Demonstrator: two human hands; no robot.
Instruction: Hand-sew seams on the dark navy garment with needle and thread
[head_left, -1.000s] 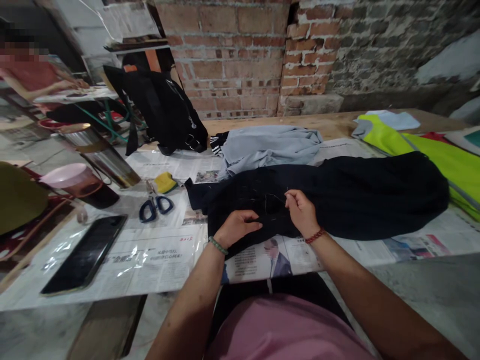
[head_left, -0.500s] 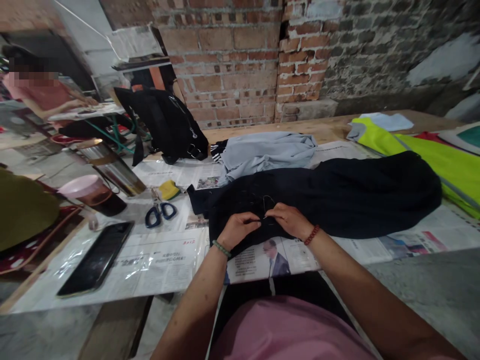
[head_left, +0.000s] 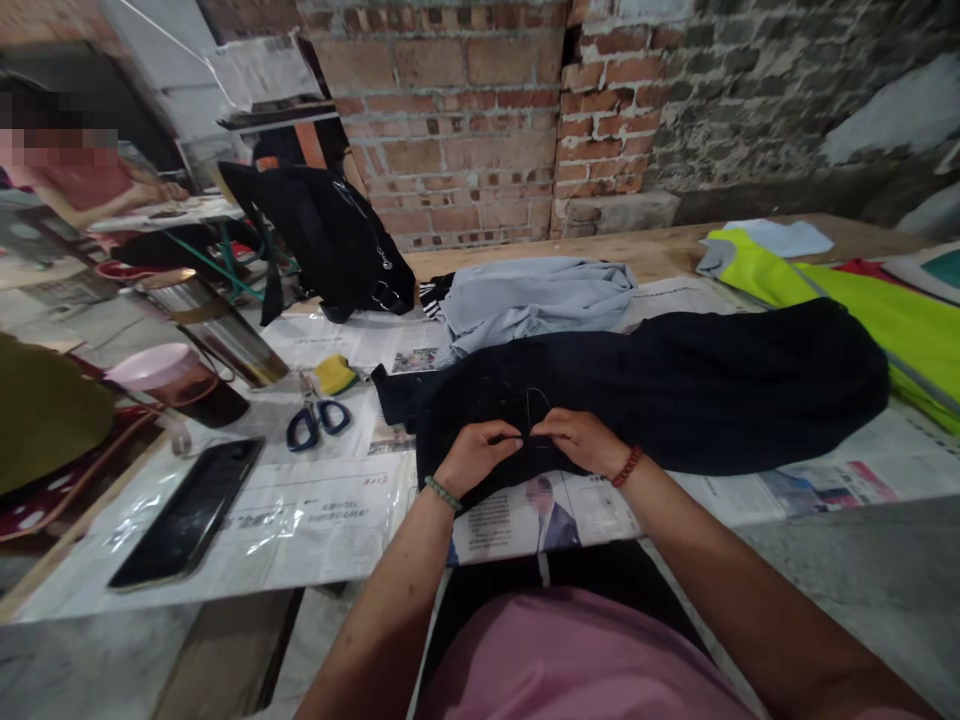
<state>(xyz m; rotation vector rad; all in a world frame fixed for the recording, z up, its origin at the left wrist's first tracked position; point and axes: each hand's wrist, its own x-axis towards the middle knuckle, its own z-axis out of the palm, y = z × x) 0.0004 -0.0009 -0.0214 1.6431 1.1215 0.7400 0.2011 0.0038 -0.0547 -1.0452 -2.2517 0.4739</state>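
A dark navy garment (head_left: 697, 390) lies lengthwise on the newspaper-covered table. My left hand (head_left: 478, 458) pinches a fold of it near the front edge, thumb and forefinger together. My right hand (head_left: 581, 440) faces it, its thumb and forefinger also pressed together at the cloth. What sits between the right fingertips is too small to make out. A thin pale thread (head_left: 529, 400) loops up from the cloth beside them. Left of the garment lie blue-handled scissors (head_left: 319, 418) and a yellow-and-dark sponge-like piece (head_left: 335, 375).
A phone (head_left: 187, 512), a lidded cup (head_left: 184, 385) and a steel flask (head_left: 225, 325) stand or lie at left. Behind are a black bag (head_left: 334, 240), grey-blue clothing (head_left: 536, 295) and a yellow-green garment (head_left: 810, 285). Another person (head_left: 71, 180) sits far left.
The fingertips have shifted very slightly, and the thread loop beside the right hand has changed shape. The whole view has moved a little; the garment stays in place.
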